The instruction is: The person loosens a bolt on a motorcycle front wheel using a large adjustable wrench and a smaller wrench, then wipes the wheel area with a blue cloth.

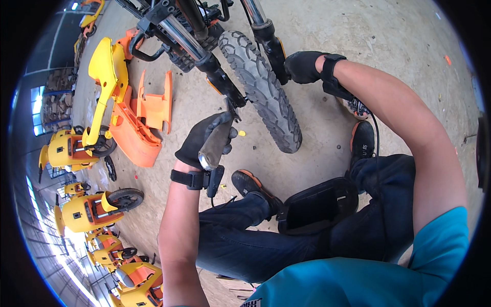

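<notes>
My left hand [197,140], in a black glove, is wrapped round a grey tool with a thick, rounded handle [216,146]. The tool's far end meets the foot of the left fork leg [227,92], beside the wheel axle; its exact kind is unclear. Between the two fork legs stands a front wheel with a knobbly dusty tyre [261,92]. Beyond the tyre, my right hand [304,67], also gloved in black, is closed against the lower end of the right fork leg [273,51]. Whatever its fingers grip there is hidden.
Orange body panels [135,133] and a yellow panel [106,64] lie on the concrete floor to the left. Several yellow scooters [84,210] line the far left. A black tray-like part [319,206] sits by my legs, and my shoes [250,184] flank the wheel.
</notes>
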`<state>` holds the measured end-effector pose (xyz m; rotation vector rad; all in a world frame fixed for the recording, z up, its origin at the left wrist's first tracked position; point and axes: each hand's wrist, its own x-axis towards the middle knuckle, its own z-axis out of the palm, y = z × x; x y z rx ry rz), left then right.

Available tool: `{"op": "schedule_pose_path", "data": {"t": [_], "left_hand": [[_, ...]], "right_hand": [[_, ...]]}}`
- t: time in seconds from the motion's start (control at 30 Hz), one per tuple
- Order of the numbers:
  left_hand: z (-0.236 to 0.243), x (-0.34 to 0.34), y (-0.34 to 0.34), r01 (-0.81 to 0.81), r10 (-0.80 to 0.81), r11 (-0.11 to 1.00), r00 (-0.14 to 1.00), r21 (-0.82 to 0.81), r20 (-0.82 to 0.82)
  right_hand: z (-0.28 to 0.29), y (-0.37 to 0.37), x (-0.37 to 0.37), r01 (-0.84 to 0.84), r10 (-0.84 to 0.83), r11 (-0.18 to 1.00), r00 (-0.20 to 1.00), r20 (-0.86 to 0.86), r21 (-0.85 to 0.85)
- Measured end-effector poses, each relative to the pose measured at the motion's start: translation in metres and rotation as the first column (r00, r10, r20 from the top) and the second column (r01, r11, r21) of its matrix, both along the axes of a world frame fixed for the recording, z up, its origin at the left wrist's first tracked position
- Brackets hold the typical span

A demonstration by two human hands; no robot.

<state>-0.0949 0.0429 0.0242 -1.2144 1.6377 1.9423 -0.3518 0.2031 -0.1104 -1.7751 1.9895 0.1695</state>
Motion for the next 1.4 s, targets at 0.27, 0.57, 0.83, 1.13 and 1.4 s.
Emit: {"op": "schedule_pose_path", "data": {"t": [0.27,0.57,0.83,1.13,1.4], "left_hand": [[-0.001,0.001,0.002,-0.016,0.016,1.000,1.000,-0.005,-0.002],[0.002,-0.002,0.000,0.007,-0.006,0.998,1.000,0.064,-0.014],[-0.002,0.003,0.001,-0.013,0.014,1.000,0.999,0.023,-0.037],[-0.003,0.002,0.002,-0.018,0.018,1.000,0.999,0.009,-0.032],[-0.008,0.005,0.002,-0.014,0.014,1.000,0.999,-0.002,-0.036]], "right_hand": [[0.009,-0.001,0.005,0.072,-0.072,0.997,0.997,0.026,0.026],[-0.005,0.001,-0.004,-0.056,0.057,0.998,0.997,-0.047,0.021],[0.012,-0.002,0.006,0.065,-0.065,0.996,0.998,-0.006,0.058],[0.018,-0.002,0.009,0.040,-0.038,0.996,0.999,-0.028,0.077],[0.020,0.001,0.011,0.105,-0.104,0.994,0.995,-0.003,0.024]]}}
